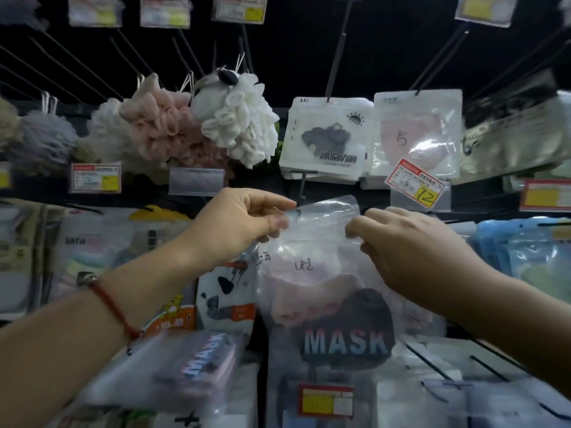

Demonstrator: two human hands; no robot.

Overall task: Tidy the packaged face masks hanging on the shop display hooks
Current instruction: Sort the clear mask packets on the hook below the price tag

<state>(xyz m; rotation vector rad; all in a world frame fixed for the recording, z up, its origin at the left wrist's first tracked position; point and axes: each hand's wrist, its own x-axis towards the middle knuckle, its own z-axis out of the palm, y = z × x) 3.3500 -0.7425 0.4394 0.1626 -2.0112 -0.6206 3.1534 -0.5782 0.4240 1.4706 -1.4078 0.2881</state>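
Hands, left hand and right hand, pinch the pouch at its top corners: light, limp, probably slippery film, best held by that stiffer header strip.

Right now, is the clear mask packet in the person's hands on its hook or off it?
Cannot tell. The left hand and right hand pinch the clear mask packet at its top corners by a hook; blur hides the hang hole.

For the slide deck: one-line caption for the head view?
Left hand and right hand pinch the top of a clear mask packet at a shop display hook.
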